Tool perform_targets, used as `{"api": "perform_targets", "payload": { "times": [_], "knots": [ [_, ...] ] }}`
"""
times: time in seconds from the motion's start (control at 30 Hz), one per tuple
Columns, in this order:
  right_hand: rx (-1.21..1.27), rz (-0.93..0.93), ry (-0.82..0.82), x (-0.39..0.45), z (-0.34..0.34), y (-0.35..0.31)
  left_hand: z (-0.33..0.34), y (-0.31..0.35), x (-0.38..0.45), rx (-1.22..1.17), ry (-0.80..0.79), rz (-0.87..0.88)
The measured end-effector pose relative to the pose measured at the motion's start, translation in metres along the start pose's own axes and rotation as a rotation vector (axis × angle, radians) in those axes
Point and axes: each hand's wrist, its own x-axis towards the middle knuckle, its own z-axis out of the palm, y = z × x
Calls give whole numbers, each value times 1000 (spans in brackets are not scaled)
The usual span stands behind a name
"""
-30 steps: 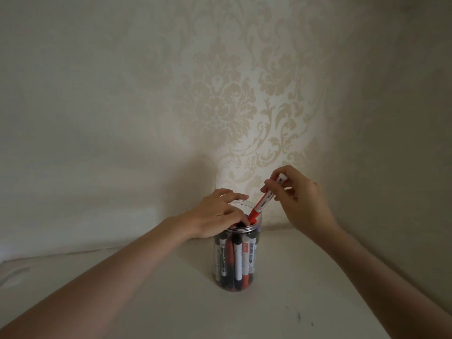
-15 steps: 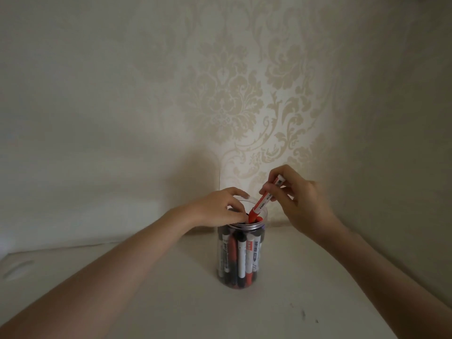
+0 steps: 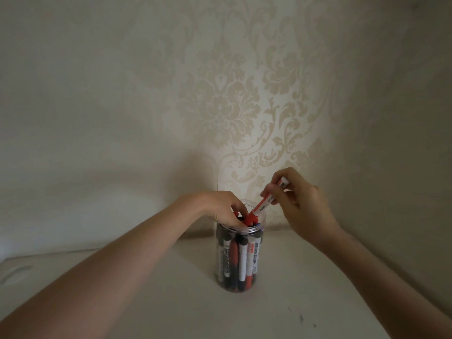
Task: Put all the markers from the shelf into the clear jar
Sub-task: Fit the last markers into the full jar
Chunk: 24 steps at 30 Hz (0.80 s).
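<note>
The clear jar (image 3: pixel 256 277) stands upright on the white shelf (image 3: pixel 281 302), packed with several black, red and blue markers standing on end. My right hand (image 3: pixel 303 206) pinches a red-capped white marker (image 3: pixel 265 204), tilted with its red cap down inside the jar's mouth. My left hand (image 3: pixel 220 207) rests on the jar's rim, its fingertips dipping into the mouth among the marker tops. What the left fingers touch inside is hidden.
Patterned beige wallpaper (image 3: pixel 232 106) covers the back wall close behind the jar, and a side wall (image 3: pixel 403 143) closes in on the right. A shallow oval recess (image 3: pixel 14 274) marks the shelf's far left. Small dark specks (image 3: pixel 302 318) lie near the front.
The right hand has tilted the red marker a little and kept its cap in the jar's mouth. The left fingers have curled deeper over the rim. The view has shifted slightly.
</note>
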Motion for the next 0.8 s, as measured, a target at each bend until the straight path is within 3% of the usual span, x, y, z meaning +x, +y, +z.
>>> {"api": "perform_targets", "payload": {
  "times": [0.2,0.37,0.57,0.7,0.8],
  "knots": [
    [-72,60,-199,-6,7,11,2,-6,2,-106,29,-8],
    [-378,12,-342,-10,28,18,12,-14,1,-380,95,5],
    [-281,232,-392,7,19,12,31,-36,-15,-869,257,77],
    [-362,448,-454,20,25,7,57,-51,-16,-1217,223,120],
    [-389,590,-561,29,31,4,82,-53,-19,-1027,218,149]
  ]
}}
